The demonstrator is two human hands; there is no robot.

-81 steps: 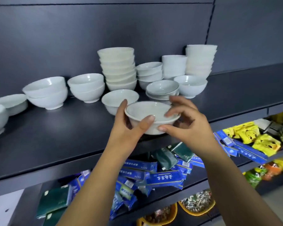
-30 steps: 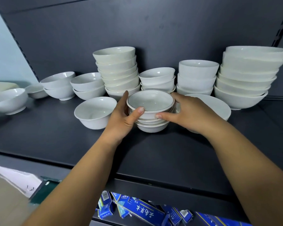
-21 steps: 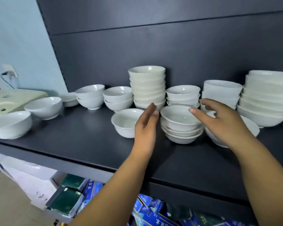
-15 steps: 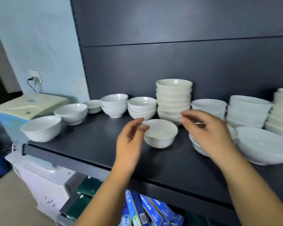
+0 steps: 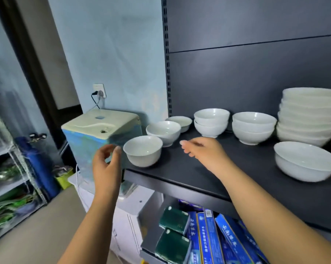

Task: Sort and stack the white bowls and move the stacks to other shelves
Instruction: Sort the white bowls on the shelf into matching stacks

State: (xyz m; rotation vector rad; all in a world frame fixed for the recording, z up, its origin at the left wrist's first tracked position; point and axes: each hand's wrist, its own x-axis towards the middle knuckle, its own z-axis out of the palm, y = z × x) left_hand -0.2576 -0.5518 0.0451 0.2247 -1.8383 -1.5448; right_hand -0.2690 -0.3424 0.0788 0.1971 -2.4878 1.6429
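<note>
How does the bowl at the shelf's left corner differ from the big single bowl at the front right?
The corner bowl is narrow and deep; the big bowl is wider and shallower. The corner bowl is close to the left hand; the big bowl is far from it. Both are white, upright, unstacked.

The one view comes from the person's head, a little above the dark shelf [image 5: 176, 174]. It faces forward and down toward the left end of this shelf, with the light blue wall [image 5: 113, 54] beside it on the left. It stands near: the two forearms [image 5: 265, 202] enter from the bottom edge, the bowls [image 5: 253, 127] lie within reach, and the boxes [image 5: 206, 239] on the lower level show under the shelf edge.
</note>
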